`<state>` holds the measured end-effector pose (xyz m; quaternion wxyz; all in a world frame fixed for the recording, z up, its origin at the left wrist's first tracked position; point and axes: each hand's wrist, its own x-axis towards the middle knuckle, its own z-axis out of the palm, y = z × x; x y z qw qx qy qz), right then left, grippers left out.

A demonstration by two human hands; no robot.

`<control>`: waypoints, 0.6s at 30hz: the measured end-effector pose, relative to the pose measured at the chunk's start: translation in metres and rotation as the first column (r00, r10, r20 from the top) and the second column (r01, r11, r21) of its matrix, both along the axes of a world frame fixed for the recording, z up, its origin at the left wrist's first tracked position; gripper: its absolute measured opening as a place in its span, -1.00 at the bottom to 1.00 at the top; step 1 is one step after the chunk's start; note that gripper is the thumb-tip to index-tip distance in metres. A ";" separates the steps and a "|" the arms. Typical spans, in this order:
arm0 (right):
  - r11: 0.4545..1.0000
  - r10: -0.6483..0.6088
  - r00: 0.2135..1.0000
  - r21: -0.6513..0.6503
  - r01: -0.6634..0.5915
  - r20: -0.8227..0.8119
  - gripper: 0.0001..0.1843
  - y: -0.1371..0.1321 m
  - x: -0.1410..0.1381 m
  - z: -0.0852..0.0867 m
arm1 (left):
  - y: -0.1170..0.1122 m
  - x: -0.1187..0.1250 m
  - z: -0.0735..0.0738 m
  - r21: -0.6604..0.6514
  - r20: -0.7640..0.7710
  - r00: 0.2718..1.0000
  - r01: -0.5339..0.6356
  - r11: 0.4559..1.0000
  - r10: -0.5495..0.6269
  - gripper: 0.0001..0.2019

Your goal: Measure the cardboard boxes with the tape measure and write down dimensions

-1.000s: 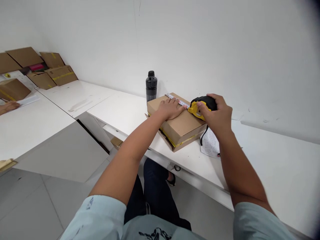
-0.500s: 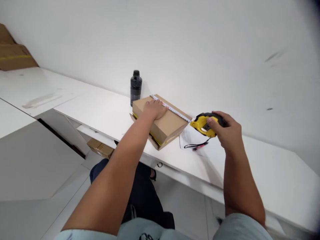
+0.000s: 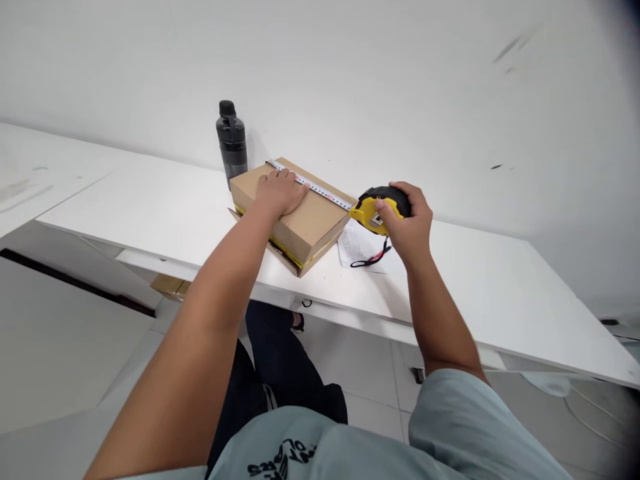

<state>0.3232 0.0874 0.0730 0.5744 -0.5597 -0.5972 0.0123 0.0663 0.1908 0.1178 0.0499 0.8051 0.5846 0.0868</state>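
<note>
A flat brown cardboard box (image 3: 305,223) with yellow tape along its edge lies on the white desk (image 3: 165,213). My left hand (image 3: 279,192) rests flat on the box's top, fingers stretched toward the tape blade (image 3: 313,185), which runs along the box's far edge. My right hand (image 3: 406,220) grips the yellow and black tape measure (image 3: 376,207) just off the box's right corner, above a sheet of paper (image 3: 357,247). A black wrist strap hangs from the tape measure.
A dark water bottle (image 3: 231,142) stands behind the box near the white wall. Small cardboard boxes (image 3: 170,285) sit under the desk. Another white table (image 3: 30,180) lies to the left. My legs are under the desk edge.
My right hand pulled the tape measure rightward from the box's top to beyond its right corner, drawing out the blade. The left hand stayed on the box. The view swung to the right.
</note>
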 end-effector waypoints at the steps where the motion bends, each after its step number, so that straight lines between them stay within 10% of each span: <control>1: 1.000 -0.009 1.000 0.014 0.009 -0.011 -0.45 0.001 0.000 -0.004 | 0.000 0.000 -0.001 0.003 0.003 1.000 0.001 1.000 -0.001 -0.24; 18: 0.998 -0.025 0.994 -0.064 0.018 -0.108 -0.34 -0.004 -0.011 -0.008 | -0.005 -0.007 -0.002 -0.021 0.018 1.000 -0.018 1.000 0.019 -0.23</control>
